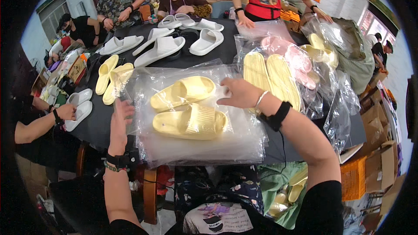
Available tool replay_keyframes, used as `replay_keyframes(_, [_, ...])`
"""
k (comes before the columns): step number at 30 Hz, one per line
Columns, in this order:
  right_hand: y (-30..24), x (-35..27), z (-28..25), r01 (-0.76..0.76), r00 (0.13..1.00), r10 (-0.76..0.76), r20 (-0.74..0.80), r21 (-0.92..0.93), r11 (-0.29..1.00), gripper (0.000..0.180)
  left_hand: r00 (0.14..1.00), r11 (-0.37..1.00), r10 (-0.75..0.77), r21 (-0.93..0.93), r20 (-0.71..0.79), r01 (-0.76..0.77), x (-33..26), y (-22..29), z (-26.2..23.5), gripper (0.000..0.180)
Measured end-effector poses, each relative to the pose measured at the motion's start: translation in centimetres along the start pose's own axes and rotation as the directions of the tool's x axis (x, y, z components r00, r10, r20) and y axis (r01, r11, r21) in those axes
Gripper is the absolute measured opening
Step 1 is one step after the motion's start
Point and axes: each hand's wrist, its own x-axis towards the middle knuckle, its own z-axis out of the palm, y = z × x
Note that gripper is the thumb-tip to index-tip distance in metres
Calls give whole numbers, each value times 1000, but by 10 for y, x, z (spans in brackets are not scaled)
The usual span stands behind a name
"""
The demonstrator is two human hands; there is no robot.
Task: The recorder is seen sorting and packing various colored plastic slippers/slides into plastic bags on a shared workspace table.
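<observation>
Yellow slippers [198, 117]: side by side over the stacked film, toes rightward — whether inside the top bag, I cannot tell.
Clear bags [187, 152]: piled flat under the pair, close to the near edge of the dark table [98, 126].
Left hand [120, 122]: fingers spread beside the pile's left edge, nothing seen in its grasp.
Right hand [243, 92]: thumb and curved fingers apart, just beyond the far slipper's toe; contact with film unclear.
Slipper step: apparently handling pair and film together; the next move likely calls for light fingertips on a loose bag edge.
Table room: most lies leftward, before a co-worker's hand [67, 112]; the right-side yellow pair [272, 80] crowds the right elbow's side, grey slippers [163, 50] the far side.
</observation>
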Motion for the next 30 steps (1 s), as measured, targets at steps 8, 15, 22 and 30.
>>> replay_keyframes(8, [27,17,50,-438,899,401,178,306,845,60,872,921,-116,-278,475,273,-5,61,3,72])
replay_keyframes(15, [65,17,62,-179,959,209,-191,163,970,64,777,991,-84,-29,624,131,-4,64,-2,57])
replay_keyframes(22, [55,-3,32,-31,998,36,54,-79,996,97,438,509,98,-423,893,750,24,31,27,65])
replay_keyframes(30, [44,2,32,-11,950,143,276,-430,903,146,372,687,94,210,924,-696,62,19,91,59])
